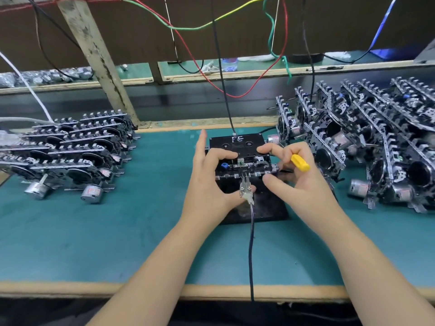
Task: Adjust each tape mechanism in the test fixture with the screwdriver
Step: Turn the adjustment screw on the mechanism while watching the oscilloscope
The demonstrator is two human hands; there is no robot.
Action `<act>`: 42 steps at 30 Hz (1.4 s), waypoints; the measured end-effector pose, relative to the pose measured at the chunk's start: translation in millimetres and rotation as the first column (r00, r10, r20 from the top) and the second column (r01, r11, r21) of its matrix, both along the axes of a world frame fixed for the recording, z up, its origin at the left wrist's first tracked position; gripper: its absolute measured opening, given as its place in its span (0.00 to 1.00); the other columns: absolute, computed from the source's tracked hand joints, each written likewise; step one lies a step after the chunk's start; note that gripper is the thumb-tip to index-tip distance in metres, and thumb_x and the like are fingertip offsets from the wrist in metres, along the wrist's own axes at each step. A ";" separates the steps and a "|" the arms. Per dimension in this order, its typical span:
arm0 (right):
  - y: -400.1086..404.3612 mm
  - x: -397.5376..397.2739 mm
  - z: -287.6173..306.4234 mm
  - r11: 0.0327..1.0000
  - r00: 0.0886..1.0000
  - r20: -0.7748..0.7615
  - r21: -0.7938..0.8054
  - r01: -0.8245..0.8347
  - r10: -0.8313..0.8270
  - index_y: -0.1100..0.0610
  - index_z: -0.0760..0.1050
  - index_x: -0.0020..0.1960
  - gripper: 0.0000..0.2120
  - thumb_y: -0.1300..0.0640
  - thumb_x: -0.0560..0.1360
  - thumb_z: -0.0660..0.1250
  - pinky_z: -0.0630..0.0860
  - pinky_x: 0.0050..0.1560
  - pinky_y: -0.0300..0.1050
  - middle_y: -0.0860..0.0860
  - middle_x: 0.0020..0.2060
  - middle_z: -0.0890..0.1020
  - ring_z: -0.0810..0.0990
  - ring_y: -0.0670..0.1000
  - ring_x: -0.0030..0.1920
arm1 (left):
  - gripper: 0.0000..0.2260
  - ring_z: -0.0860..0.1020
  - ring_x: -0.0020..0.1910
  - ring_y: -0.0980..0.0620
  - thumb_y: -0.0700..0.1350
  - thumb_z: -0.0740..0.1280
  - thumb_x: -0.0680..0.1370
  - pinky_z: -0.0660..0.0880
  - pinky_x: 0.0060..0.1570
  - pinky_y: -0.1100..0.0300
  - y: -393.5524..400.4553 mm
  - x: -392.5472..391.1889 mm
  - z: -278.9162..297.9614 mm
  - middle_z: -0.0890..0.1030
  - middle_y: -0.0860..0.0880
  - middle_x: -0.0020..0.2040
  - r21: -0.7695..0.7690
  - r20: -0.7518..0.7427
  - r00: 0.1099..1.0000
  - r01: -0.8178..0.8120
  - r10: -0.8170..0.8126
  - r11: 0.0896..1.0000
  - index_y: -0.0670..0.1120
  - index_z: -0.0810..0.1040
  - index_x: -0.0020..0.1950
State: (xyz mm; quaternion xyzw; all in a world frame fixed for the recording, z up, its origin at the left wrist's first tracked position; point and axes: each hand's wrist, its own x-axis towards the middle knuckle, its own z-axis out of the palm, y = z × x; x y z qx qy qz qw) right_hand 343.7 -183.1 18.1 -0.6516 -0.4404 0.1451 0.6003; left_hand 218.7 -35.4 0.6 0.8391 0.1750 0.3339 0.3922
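Teal matting is covering the bench (117, 231) I am working at, and going from the left, a flat stack of tape mechanisms (70, 149) is lying there, well apart from my hands; whether those are the finished ones I cannot tell. My left hand (209, 182) is coming next: its forefinger is sticking up free, the other fingers (224, 156) are curling down onto the black cassette marked "FE" (237, 143), and the thumb is pressing beside the metal clip (244, 189) at the near edge, from which a dark cable (251, 250) is running back toward me. Between my two hands the tape mechanism (247, 167) is sitting in the black test fixture (263, 208) at the middle of the bench. My right hand (299, 182) is gripping the yellow-handled screwdriver (300, 163) in its curled outer fingers, while forefinger and thumb are reaching onto the right end of the mechanism; the blade is hidden behind my hand. Farther right a bigger heap of mechanisms (367, 142) is piling up on edge.

I judge that I am seating or steadying this unit, not yet turning anything. Next I am needing to bring the hidden tip round onto the adjusting screw, with my left hand bracing the cassette so nothing shifts.
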 end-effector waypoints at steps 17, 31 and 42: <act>-1.9 2.2 2.0 0.994 0.998 0.036 -0.088 0.060 -0.057 0.45 0.62 0.49 0.18 0.57 0.72 0.72 0.70 0.63 0.50 0.37 0.65 0.79 0.74 0.37 0.67 | 0.28 0.65 0.73 0.68 0.58 0.80 0.58 0.68 0.63 0.63 -0.8 0.5 0.8 0.55 0.73 0.76 -0.072 0.083 0.996 -0.010 0.016 0.997 0.65 0.75 0.56; -2.6 -10.0 5.3 0.993 0.993 0.030 -0.037 0.114 -0.113 0.37 0.63 0.46 0.22 0.57 0.72 0.74 0.68 0.64 0.47 0.39 0.64 0.80 0.75 0.42 0.67 | 0.28 0.67 0.73 0.61 0.47 0.84 0.62 0.66 0.61 0.65 1.0 -0.2 -2.3 0.57 0.69 0.78 -0.072 0.054 0.998 -0.018 0.022 0.997 0.64 0.77 0.55; -3.4 -12.6 9.6 0.986 0.985 0.073 -0.043 0.162 -0.159 0.31 0.66 0.48 0.22 0.55 0.71 0.73 0.71 0.57 0.43 0.39 0.61 0.80 0.76 0.44 0.56 | 0.31 0.64 0.66 0.76 0.45 0.85 0.62 0.66 0.60 0.59 -2.0 1.7 1.0 0.58 0.72 0.75 -0.093 0.022 1.000 0.000 0.002 0.996 0.69 0.74 0.53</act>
